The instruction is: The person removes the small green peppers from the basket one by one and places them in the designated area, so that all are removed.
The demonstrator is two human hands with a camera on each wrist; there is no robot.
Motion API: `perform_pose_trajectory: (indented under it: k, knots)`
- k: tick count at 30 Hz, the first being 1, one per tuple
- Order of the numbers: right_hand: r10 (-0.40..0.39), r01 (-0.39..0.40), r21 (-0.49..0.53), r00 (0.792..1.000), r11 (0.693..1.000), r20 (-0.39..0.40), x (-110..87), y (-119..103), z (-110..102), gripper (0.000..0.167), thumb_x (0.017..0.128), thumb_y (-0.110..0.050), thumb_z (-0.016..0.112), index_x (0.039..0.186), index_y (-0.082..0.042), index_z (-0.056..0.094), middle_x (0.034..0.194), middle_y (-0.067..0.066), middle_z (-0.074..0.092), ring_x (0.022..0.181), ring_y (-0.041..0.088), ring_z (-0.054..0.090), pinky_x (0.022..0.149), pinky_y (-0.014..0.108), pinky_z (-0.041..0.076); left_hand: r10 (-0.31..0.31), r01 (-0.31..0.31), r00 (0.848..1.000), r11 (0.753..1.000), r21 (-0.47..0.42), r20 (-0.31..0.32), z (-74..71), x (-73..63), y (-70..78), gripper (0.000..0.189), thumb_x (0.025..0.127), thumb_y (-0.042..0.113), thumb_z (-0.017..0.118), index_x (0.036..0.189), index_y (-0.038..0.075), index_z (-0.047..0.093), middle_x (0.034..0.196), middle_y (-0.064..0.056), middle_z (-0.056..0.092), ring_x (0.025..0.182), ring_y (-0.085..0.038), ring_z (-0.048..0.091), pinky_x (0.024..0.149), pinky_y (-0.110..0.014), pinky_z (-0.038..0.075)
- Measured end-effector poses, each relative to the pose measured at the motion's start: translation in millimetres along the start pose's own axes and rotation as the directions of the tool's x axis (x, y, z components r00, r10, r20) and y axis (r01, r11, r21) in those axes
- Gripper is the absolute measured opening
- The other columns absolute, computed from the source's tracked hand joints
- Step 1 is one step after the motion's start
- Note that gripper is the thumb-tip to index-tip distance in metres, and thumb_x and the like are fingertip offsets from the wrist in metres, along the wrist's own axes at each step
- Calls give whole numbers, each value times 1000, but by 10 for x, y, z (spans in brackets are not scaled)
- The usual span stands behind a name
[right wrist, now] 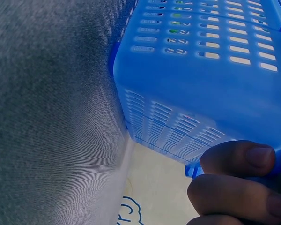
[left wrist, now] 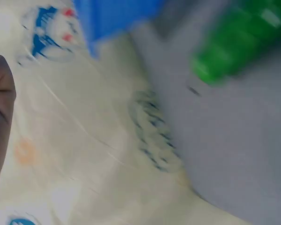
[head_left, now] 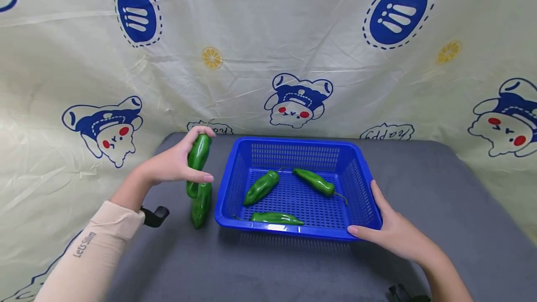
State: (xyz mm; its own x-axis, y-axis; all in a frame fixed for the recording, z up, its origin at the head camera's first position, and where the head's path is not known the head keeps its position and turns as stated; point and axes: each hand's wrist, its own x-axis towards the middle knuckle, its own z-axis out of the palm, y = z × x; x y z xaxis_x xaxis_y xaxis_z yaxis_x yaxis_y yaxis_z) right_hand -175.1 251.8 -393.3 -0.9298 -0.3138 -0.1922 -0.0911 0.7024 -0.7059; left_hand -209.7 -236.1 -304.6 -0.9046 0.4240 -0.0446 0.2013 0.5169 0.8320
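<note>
My left hand is at the left of the basket, fingers and thumb curled round a glossy green pepper. A second green pepper lies on the grey surface just below it, its upper end overlapped by the held one. Part of the left hand edges into the left wrist view, where a blurred green pepper fills the upper right. My right hand grips the front right corner of a blue slotted basket, and the curled fingers show in the right wrist view.
Inside the basket lie three more green peppers, one at left, one at right and one along the front. Behind the grey padded surface hangs a pale printed sheet.
</note>
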Motion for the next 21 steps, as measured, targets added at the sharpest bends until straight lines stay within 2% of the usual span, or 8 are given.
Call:
perform_pose_trajectory:
  k: [5, 9, 14, 21]
  knots:
    - [9, -9, -12, 1000, 1000, -3, -18, -10, -3, 120, 88, -51, 70, 150, -31, -31, 162, 32, -1, 139, 62, 23, 94, 74, 39, -89, 91, 995, 996, 26, -52, -130, -244, -393, 87, 80, 21, 82, 142, 24, 21, 125, -21, 32, 92, -30, 54, 77, -39, 50]
    - [11, -11, -19, 1000, 1000, -6, -26, -20, -6, 120, 87, -51, 70, 150, -32, -31, 162, 32, 0, 140, 62, 21, 94, 75, 38, -152, 156, 985, 987, 42, -79, -150, -352, -636, 87, 81, 24, 82, 143, 21, 20, 121, -20, 34, 94, -30, 50, 76, -37, 47]
    - [16, -16, -12, 1000, 1000, -5, -33, -25, -6, 120, 87, -52, 70, 150, -32, -31, 162, 30, -2, 140, 62, 20, 95, 74, 37, -188, 194, 979, 978, 74, -79, -117, -385, -854, 88, 80, 28, 82, 142, 20, 20, 119, -20, 36, 96, -28, 47, 77, -36, 42]
    - [27, -27, -15, 1000, 1000, -6, -26, -26, 0, 121, 87, -52, 71, 150, -32, -31, 162, 31, -1, 140, 62, 20, 95, 74, 37, -203, 208, 977, 972, 107, -60, -6, -341, -1026, 89, 79, 29, 83, 142, 16, 22, 127, -21, 36, 104, -29, 45, 83, -37, 39]
